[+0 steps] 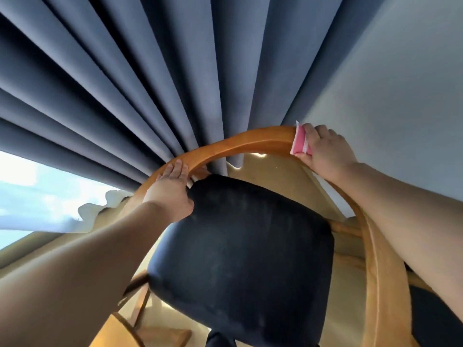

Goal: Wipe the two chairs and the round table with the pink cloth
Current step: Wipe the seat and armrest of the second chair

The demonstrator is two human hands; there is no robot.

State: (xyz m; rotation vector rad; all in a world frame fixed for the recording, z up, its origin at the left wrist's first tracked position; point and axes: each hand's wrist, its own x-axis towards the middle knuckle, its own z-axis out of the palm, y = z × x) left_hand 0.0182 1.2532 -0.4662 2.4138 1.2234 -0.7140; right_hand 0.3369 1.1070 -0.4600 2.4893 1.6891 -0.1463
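Caught mid-job at one chair (375, 259) — cloth (299, 144) folded into a pad and pinched by the right hand (323, 151) round the far right bend of the wooden rail (250, 144), left hand (172, 186) laid flat, fingers straight, on the rail's left stretch above the dark seat (245, 246). Judged far from finished: wiped share of this rail impossible to tell, second chair and round table not clearly in view, presumably still to do. Pad's long axis set across the rail — up and down the frame, top corner tipped toward the grey curtain (125, 83).
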